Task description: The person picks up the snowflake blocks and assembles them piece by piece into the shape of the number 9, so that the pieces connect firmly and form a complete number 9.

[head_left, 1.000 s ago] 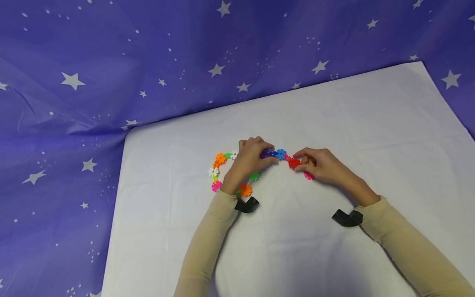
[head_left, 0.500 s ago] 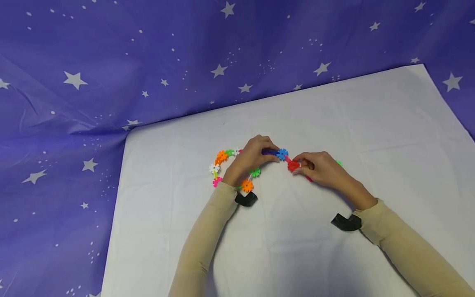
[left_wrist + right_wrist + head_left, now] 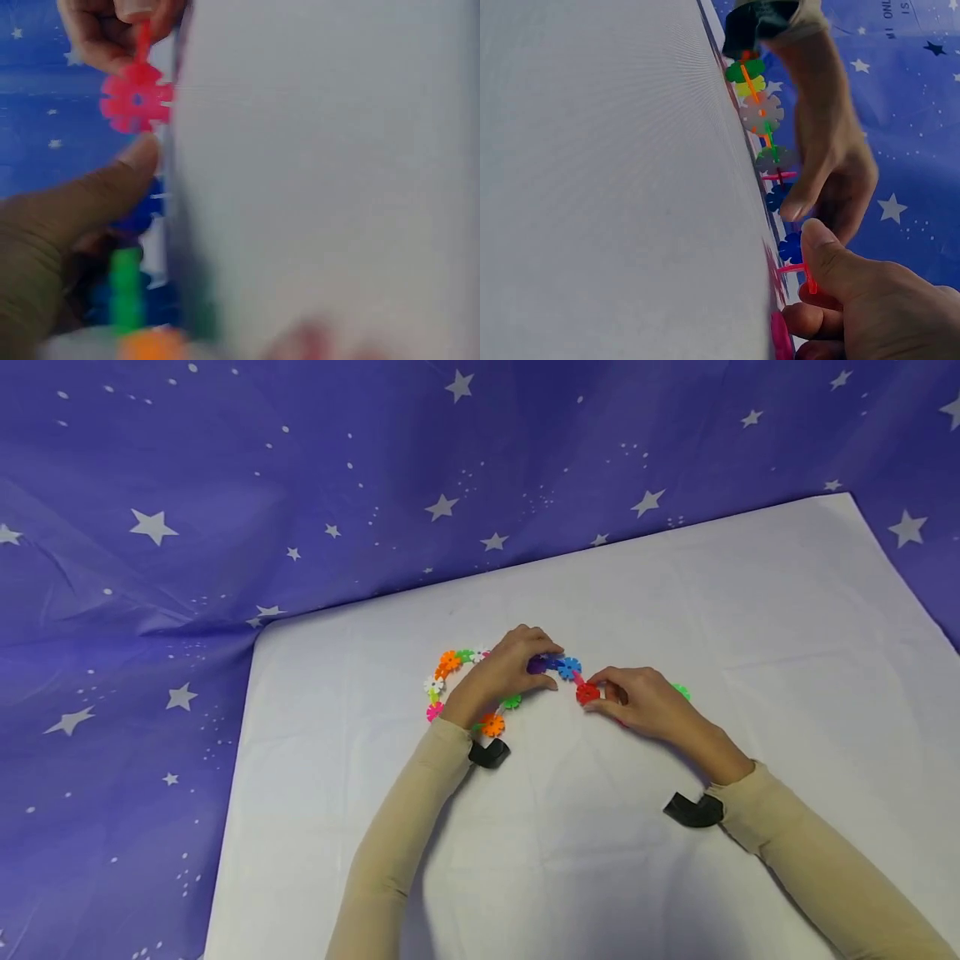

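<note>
- A chain of snowflake-shaped plastic discs [image 3: 480,689] lies on the white sheet [image 3: 615,827] near its middle, curving in an arc from an orange disc [image 3: 492,724] round by the left, up over the far side, and across to a red disc [image 3: 587,693].
- The left hand [image 3: 504,675] rests over the arc with its fingers curled, and its fingertips pinch the chain at a purple disc [image 3: 536,665], just beside a blue disc [image 3: 568,667].
- The right hand [image 3: 645,702] pinches the red disc between thumb and forefinger; its fingers are closed on that piece.
- In the left wrist view the red disc [image 3: 136,99] shows face-on, with the right hand's fingertips [image 3: 120,22] gripping a pink piece edge-on above it, and the left thumb [image 3: 97,191] lies just below it.
- In the right wrist view the chain [image 3: 769,150] runs edge-on along the sheet's rim, and the right thumb [image 3: 832,259] presses a thin pink piece [image 3: 799,268].
- A green disc [image 3: 681,691] peeks out just behind the right hand.
- Both forearms wear beige sleeves [image 3: 405,835], each with a black strap [image 3: 693,810] at the wrist.
- A purple cloth with white stars [image 3: 225,485] spreads under and behind the sheet.
</note>
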Demonstrator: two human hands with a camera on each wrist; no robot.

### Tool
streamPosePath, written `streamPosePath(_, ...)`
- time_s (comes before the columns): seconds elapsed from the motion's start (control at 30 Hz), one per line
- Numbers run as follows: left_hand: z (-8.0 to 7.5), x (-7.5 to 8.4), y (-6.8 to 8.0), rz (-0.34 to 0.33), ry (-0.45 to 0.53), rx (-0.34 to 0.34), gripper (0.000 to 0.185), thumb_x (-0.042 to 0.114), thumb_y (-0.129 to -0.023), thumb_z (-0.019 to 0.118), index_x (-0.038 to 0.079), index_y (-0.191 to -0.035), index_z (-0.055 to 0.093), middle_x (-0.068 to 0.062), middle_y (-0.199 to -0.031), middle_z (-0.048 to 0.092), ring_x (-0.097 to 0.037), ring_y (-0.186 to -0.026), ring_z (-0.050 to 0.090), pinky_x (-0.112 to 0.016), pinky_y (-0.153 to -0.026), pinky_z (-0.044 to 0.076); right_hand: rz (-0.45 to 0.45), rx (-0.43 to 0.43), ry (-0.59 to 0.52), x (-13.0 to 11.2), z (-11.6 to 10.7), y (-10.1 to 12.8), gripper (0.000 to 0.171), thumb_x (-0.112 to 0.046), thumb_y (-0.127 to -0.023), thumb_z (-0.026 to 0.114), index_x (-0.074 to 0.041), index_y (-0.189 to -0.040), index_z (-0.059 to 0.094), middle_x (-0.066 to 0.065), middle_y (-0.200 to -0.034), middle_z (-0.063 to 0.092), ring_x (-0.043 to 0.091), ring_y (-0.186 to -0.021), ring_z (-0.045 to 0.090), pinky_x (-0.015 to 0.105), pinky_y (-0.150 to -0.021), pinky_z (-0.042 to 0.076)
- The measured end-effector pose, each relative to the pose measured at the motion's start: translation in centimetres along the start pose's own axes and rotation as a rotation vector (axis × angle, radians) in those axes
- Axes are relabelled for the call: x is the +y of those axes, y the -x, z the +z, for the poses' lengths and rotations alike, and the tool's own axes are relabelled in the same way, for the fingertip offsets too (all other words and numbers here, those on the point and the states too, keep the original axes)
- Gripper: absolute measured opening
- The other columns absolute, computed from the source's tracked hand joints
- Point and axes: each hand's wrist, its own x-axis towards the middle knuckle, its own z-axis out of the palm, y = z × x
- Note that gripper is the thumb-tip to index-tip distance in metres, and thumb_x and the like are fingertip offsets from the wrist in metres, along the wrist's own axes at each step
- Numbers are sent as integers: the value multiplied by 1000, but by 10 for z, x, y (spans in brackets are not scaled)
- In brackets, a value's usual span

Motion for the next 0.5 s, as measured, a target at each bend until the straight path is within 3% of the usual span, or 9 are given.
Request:
streamPosePath(0.1, -10, 3, 18, -58, -88, 46, 56, 40, -85, 76, 15, -133, 60, -2, -128, 57, -22, -121, 45, -41, -110, 27, 1, -9, -2, -1, 0, -1, 29, -23, -79, 83, -8, -100, 70, -9, -65, 52, 2, -57, 41, 22, -55, 38)
streamPosePath(0.2, -15, 0, 34, -125, -103, 67, 55, 39, -86, 75, 14, -133, 60, -3, -126, 57, -22, -118, 45, -46, -108, 24, -3, -10, 8, -2, 0, -1, 31, -24, -78, 84, -8, -101, 69, -9, -65, 51, 2, -57, 40, 22, -55, 37)
streamPosePath(0.37, -13, -11, 43, -135, 16, 40, 44, 33, -89, 72, 13, -128, 64, -2, -120, 61, -19, -108, 49, -44, -102, 26, 0, 3, 35, -3, -1, -1, 31, -22, -77, 84, -8, -101, 69, -8, -64, 50, 3, -57, 41, 22, -55, 37)
streamPosePath(0.5, -14, -18, 44, -117, 148, 27, 41, 30, -91, 71, 14, -127, 65, 2, -119, 60, -17, -110, 48, -39, -102, 33, 12, -4, 29, -4, -1, -2, 30, -22, -78, 83, -7, -100, 69, -8, -64, 50, 4, -57, 42, 22, -54, 38)
